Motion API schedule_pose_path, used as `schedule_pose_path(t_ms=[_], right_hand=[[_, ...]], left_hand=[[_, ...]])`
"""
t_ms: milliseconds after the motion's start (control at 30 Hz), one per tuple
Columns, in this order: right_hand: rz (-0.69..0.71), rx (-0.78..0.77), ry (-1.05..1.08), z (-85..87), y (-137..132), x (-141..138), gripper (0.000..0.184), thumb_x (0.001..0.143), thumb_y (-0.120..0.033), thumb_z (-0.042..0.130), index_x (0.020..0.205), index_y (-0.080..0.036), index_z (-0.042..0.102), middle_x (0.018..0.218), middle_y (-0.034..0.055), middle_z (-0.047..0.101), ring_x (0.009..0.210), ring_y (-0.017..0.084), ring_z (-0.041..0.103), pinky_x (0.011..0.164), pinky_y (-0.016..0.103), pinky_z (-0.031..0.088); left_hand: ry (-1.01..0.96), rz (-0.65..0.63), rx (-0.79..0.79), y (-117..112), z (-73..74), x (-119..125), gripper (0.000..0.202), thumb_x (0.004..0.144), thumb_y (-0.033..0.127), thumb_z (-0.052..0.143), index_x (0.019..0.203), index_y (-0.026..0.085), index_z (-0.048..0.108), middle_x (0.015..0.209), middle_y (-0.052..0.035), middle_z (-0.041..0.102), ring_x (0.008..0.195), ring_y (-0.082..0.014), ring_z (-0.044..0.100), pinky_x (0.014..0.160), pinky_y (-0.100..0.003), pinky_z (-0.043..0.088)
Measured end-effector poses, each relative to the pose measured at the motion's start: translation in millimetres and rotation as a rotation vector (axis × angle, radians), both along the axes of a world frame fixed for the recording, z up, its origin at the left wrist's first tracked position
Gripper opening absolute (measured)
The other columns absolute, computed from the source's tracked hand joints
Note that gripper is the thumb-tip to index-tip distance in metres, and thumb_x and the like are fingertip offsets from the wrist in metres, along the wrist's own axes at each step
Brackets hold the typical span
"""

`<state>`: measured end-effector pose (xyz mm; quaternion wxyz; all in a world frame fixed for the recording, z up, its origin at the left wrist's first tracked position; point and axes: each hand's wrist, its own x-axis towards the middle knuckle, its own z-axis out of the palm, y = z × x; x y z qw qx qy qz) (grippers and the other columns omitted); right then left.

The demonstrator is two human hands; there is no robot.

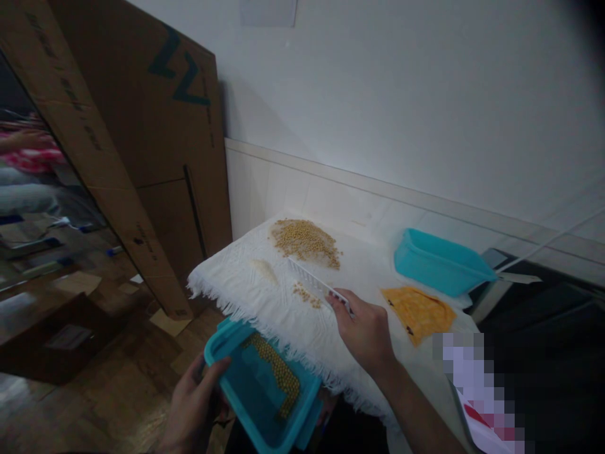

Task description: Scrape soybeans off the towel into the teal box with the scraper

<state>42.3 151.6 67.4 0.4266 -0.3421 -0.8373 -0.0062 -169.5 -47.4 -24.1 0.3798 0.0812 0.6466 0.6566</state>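
My left hand [198, 394] grips the left rim of a turquoise plastic bin [246, 403], its thumb over the edge. The bin sits just below the table's fringed front edge, with yellow soybeans [283, 378] along its right side. My right hand [362, 328] is closed on the near end of a long, thin white comb [321, 285], which slants across the white cloth [246, 284]. A small group of soybeans [306, 295] lies beside the comb's near side. Beyond its far end is a larger spread pile of soybeans [309, 241]. Left of the comb is a small pale patch [263, 271].
A second turquoise bin [442, 265] stands at the table's back right, near a crumpled orange cloth [420, 309]. A tall cardboard box [155, 139] rises at the left. The white wall [401, 94] borders the table behind. A person sits at the far left.
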Motion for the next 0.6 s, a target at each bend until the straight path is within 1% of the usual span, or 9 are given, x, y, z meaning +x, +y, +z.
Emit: schedule_pose_path(t_ms=[133,233,367,500,600], right_hand=[[0.071,-0.038,-0.012,4.9,-4,4,0.036,0.109,-0.035,0.056,0.097,-0.019,0.086,0.073,0.0036,0.083,0.055,0.016,0.077,0.056,0.021,0.052],[0.110,-0.075,-0.021,6.1,-7,8,0.032,0.107,-0.032,0.058,0.098,-0.020,0.086,0.079,0.0037,0.086,0.063,0.017,0.081,0.059,0.022,0.055],[0.120,-0.100,0.001,5.8,-11,13,0.031,0.107,-0.034,0.059,0.097,-0.021,0.086,0.082,0.0047,0.086,0.065,0.018,0.081,0.061,0.022,0.057],[0.119,-0.131,0.056,8.9,-15,18,0.033,0.107,-0.038,0.059,0.096,-0.022,0.085,0.077,0.0033,0.085,0.059,0.017,0.079,0.058,0.022,0.057],[0.071,-0.107,0.073,10.4,-17,27,0.035,0.107,-0.040,0.059,0.094,-0.021,0.085,0.074,0.0037,0.084,0.058,0.018,0.078,0.058,0.022,0.057]], left_hand=[[0.004,0.000,-0.007,0,-0.5,-2,0.059,0.061,0.066,0.095,0.095,0.020,0.078,0.046,0.0068,0.056,0.036,-0.0138,0.050,0.035,-0.024,0.038],[0.027,0.001,-0.007,0,0.7,-2,0.055,0.063,0.064,0.094,0.093,0.020,0.079,0.047,0.0054,0.059,0.037,-0.0151,0.052,0.036,-0.025,0.040],[0.028,-0.016,0.028,0,1.8,-2,0.054,0.064,0.063,0.094,0.096,0.021,0.080,0.048,0.0055,0.059,0.038,-0.0164,0.053,0.037,-0.027,0.041],[0.017,-0.004,-0.005,2,5.4,0,0.063,0.059,0.066,0.095,0.099,0.020,0.078,0.046,0.0065,0.059,0.035,-0.0153,0.051,0.035,-0.026,0.040],[0.013,0.003,-0.027,2,7.9,2,0.070,0.056,0.069,0.095,0.101,0.019,0.076,0.044,0.0074,0.057,0.035,-0.0143,0.050,0.034,-0.024,0.038]])
